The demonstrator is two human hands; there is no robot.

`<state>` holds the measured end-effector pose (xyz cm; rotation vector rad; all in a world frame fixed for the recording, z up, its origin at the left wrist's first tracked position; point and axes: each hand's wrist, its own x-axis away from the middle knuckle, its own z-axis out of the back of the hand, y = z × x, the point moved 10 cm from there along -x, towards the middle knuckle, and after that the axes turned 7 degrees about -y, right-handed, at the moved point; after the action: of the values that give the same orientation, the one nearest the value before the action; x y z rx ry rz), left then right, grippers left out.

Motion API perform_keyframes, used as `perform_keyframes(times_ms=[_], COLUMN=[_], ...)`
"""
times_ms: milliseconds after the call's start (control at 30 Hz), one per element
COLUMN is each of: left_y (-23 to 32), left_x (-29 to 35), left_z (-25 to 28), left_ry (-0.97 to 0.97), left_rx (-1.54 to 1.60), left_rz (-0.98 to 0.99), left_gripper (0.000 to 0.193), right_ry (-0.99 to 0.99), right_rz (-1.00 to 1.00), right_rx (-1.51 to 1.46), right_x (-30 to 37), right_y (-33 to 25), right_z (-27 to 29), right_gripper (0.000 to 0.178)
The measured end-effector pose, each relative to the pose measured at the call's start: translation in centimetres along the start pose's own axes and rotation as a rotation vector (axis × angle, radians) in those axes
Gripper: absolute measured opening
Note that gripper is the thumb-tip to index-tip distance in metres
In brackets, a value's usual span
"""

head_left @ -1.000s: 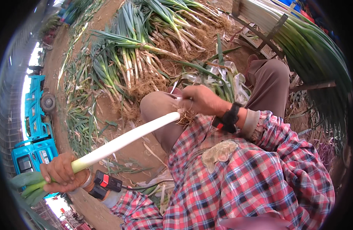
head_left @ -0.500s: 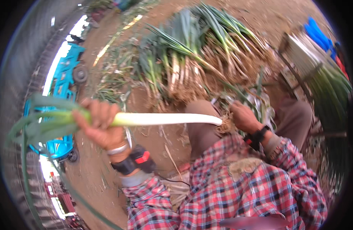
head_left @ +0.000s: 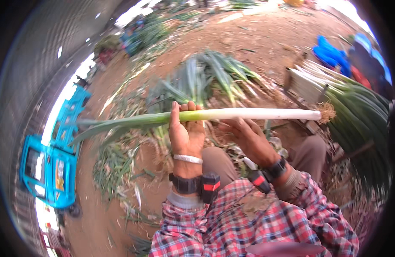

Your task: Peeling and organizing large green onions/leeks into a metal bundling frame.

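Observation:
A long leek [head_left: 257, 113] stretches level across the front of me, its white shaft and rooty end to the right and its green leaves trailing left. My left hand [head_left: 186, 135] is turned palm up and holds it where white turns to green, with thumb and fingertips showing above the stalk. Just under the white shaft is my right hand [head_left: 249, 141], its fingers loosely stretched out and not wrapped around the leek. Whether those fingertips touch the shaft is hard to tell. Past my hands, a pile of leeks [head_left: 201, 75] lies on the dirt ground.
To the right, a wooden rack [head_left: 306, 88] is stacked with trimmed leeks [head_left: 356, 100]. Leaf scraps [head_left: 114, 171] litter the ground at left. A blue truck [head_left: 56, 171] stands farther left, and a blue cloth or bag [head_left: 332, 55] lies behind the rack.
The leek has shifted right, its root end now near the rack. My left hand has moved right and turned palm up; my right hand has left the root end. The view has tilted up.

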<state>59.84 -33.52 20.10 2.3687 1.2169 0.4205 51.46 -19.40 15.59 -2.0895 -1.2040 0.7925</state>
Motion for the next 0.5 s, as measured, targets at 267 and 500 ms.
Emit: perform_keyframes(times_ms=[267,500], left_y=[-6.0,-8.0], left_x=[0.8,0.2], left_z=[-4.6,-10.8], left_ry=[-0.222,-0.648], left_rx=[0.134,0.258], left_rz=[0.31,0.195], left_gripper=[0.049,0.051], right_ry=[0.125,0.166], right_rz=[0.355,0.523], right_rx=[-0.319,-0.323], right_x=[0.3,0.8], right_y=[-8.6,-13.5], right_z=[6.5,7.1], right_gripper=[0.032,0.033])
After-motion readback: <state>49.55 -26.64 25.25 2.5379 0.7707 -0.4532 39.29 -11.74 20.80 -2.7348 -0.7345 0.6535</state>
